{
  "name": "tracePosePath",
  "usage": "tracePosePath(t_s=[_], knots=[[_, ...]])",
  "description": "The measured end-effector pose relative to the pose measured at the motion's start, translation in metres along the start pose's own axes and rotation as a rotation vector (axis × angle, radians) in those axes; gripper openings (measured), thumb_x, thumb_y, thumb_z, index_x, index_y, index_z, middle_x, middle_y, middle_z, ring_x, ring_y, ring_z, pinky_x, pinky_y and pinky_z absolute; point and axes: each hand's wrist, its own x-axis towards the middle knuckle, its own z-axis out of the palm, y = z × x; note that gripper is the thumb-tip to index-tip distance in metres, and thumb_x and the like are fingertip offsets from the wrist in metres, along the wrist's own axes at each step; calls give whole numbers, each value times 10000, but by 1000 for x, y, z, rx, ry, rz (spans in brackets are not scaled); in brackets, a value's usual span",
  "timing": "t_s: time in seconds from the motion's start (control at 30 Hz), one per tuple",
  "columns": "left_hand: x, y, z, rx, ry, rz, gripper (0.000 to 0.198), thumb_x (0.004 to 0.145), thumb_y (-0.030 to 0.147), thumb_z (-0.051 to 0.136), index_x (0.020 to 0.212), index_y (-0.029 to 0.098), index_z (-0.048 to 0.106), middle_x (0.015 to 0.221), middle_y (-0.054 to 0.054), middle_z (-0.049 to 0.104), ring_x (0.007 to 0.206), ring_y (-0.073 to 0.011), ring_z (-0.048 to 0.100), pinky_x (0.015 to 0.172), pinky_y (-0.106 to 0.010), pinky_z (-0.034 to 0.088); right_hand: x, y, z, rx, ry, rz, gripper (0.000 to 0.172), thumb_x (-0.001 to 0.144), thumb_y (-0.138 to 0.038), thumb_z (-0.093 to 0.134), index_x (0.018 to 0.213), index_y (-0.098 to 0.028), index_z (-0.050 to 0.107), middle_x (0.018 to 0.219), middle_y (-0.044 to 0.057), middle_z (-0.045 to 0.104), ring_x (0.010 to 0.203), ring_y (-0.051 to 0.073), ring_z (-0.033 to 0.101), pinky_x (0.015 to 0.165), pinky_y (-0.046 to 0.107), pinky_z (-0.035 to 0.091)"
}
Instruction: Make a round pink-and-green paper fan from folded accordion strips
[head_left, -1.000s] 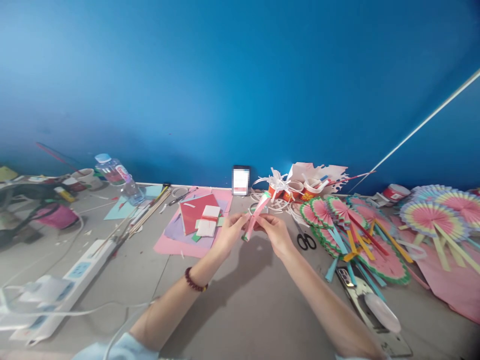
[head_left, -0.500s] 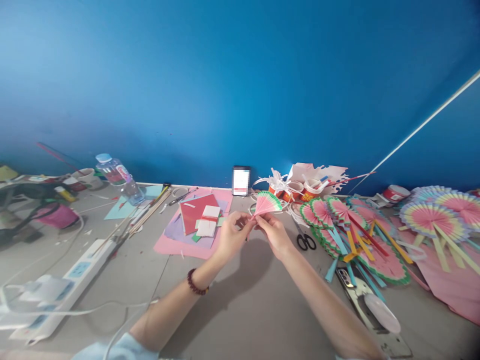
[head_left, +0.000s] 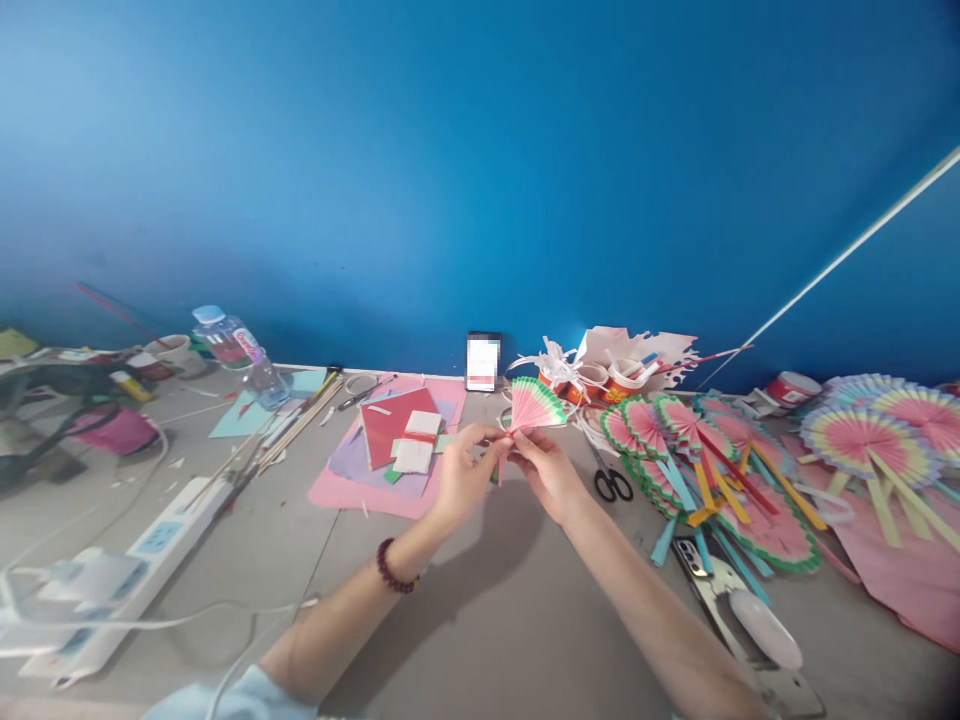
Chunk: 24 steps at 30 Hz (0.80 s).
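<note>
A small pleated paper fan (head_left: 536, 404), pink with a green edge, is pinched at its narrow base above the middle of the table. My left hand (head_left: 469, 465) grips that base from the left, thumb and fingertips together. From the other side my right hand (head_left: 549, 470) pinches the same spot. A bit of green and pink paper shows just below the fingers; the exact grip there is partly hidden. Black-handled scissors (head_left: 613, 485) lie right of my right hand. Left of my left hand is a stack of coloured paper (head_left: 330, 490) with a red sheet on top.
Finished paper fans (head_left: 780, 530) spread over the right side, beside a phone (head_left: 709, 575) with a white mouse (head_left: 765, 628) on it. Paper cups (head_left: 624, 380) and a standing phone (head_left: 482, 362) line the wall. At left are a bottle (head_left: 236, 345) and a power strip (head_left: 161, 535).
The small fan has spread a little wider and tilted slightly to the right. Both hands stay almost in place, still holding its base.
</note>
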Motion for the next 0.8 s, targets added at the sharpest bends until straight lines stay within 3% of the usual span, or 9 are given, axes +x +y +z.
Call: tracePosePath(t_s=[0.13, 0.3, 0.67, 0.8], knots=[[-1, 0, 0, -31, -1, -20, 176, 699, 331, 691, 758, 167, 672, 759, -59, 663, 748, -182, 603, 630, -261, 466, -3, -1, 3, -9, 18, -8, 273, 519, -410, 823, 614, -216, 657, 673, -21, 641, 686, 136, 565, 719, 275, 438], [-1, 0, -1, -107, 2, -74, 231, 722, 375, 668, 784, 154, 681, 758, -67, 683, 719, -178, 610, 634, -262, 477, -3, 2, 3, -42, 74, -54, 295, 488, -427, 825, 639, -218, 684, 694, 3, 664, 680, 155, 564, 704, 301, 453], [5, -13, 0, -224, 23, -158, 267, 715, 407, 670, 756, 144, 693, 735, -57, 692, 700, -168, 616, 654, -261, 468, 2, 9, -5, -360, 36, -203, 323, 600, -336, 782, 874, -205, 674, 729, 7, 658, 710, 170, 589, 716, 311, 476], [7, -16, -2, -232, 9, -165, 291, 714, 431, 666, 756, 145, 694, 729, -57, 685, 675, -157, 602, 622, -249, 454, 5, 10, -13, -558, 23, -304, 205, 704, -377, 691, 816, -205, 691, 782, 39, 680, 738, 194, 603, 735, 333, 473]])
